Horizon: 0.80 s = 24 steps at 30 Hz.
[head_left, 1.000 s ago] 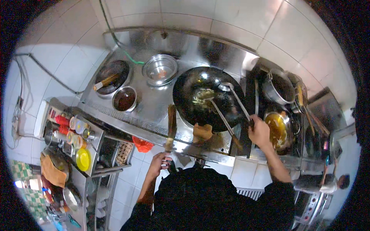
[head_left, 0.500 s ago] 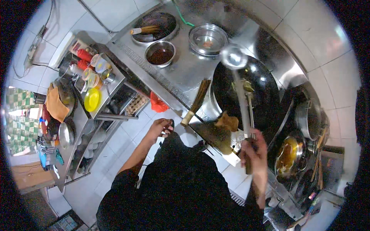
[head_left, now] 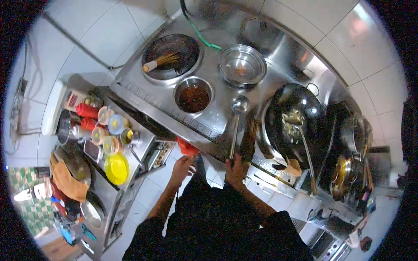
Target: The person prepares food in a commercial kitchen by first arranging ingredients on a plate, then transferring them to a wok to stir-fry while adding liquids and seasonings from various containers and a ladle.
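Observation:
My right hand (head_left: 236, 171) grips a long-handled metal ladle (head_left: 236, 126) by its dark handle. The bowl of the ladle is over the steel stove top, between a bowl of dark red-brown sauce (head_left: 193, 96) and a big black wok (head_left: 278, 148). Pale green and whitish food (head_left: 291, 130) lies in the wok along with a second long-handled utensil (head_left: 306, 150), whose handle leans over the near rim. Close to my waist, my left hand (head_left: 185, 168) has its fingers curled; what they hold, if anything, is hidden. A red plastic bag (head_left: 188, 148) hangs just beyond it.
Another wok (head_left: 177, 52) at the back left has a bamboo brush (head_left: 161, 61) in it. Steel bowls (head_left: 254, 78) sit behind the ladle. On the left, a side table carries sauce bottles, tubs and a yellow plate (head_left: 116, 168). Pots (head_left: 352, 132) stand far right.
My right hand has swung left, carrying the ladle from above the big wok to the stove top beside the sauce bowl. The view has shifted as well; my left hand remains near my waist.

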{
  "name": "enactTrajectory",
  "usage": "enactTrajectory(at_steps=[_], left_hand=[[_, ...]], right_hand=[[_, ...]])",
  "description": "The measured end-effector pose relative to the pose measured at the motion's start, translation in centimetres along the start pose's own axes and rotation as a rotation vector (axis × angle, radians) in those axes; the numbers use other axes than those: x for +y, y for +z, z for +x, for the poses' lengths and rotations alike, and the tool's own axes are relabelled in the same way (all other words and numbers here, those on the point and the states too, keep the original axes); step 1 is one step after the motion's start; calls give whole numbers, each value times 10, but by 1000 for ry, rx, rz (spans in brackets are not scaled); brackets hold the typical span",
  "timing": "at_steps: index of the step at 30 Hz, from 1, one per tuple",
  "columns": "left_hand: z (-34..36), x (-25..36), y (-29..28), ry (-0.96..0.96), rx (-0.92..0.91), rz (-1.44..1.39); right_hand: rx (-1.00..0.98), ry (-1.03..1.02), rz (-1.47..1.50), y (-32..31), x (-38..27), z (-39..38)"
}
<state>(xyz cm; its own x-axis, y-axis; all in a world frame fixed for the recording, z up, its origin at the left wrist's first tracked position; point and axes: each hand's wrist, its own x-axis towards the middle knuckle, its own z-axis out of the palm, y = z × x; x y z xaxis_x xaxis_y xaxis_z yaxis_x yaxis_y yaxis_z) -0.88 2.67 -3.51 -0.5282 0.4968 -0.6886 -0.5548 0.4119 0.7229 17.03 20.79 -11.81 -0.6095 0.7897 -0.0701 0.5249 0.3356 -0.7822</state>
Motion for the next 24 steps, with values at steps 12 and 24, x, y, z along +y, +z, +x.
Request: enactTrajectory(at_steps=[12, 24], left_hand=[[26, 16, -65, 1, 17, -54], [267, 295, 73, 1061, -3, 945]], right_hand=[[-250, -87, -464, 15, -45, 78], [97, -135, -197, 32, -30, 542]])
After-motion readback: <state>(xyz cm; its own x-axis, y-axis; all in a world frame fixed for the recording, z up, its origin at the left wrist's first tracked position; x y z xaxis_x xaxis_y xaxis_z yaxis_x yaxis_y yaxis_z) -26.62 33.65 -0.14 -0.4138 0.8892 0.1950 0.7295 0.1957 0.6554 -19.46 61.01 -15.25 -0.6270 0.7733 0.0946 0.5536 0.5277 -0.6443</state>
